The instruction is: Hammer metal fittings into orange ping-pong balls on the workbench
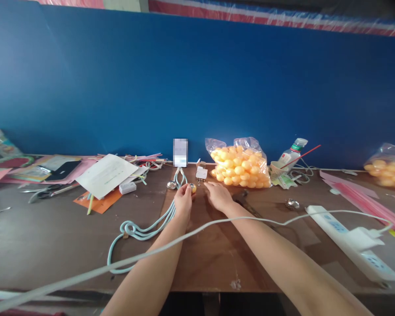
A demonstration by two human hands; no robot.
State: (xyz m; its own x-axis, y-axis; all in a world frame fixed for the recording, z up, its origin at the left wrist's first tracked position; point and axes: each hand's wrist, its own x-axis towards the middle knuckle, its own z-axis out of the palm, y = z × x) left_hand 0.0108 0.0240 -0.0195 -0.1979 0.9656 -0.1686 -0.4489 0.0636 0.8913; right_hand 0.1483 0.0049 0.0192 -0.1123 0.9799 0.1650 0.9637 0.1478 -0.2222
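The left hand (183, 200) pinches one golden ball (193, 188); the right hand (219, 197), loosely open, empty, lies between two silvery balls (292, 203).

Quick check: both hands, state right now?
Left hand: closed, pinching a small yellowish ball.
Right hand: open, near some small pieces, no grip visible.

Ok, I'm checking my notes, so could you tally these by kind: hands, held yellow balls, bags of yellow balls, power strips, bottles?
Hands: 2 (left hand, right hand)
Held yellow ball: 1
Bags of yellow balls: 2
Power strip: 1
Bottle: 1
Total: 7
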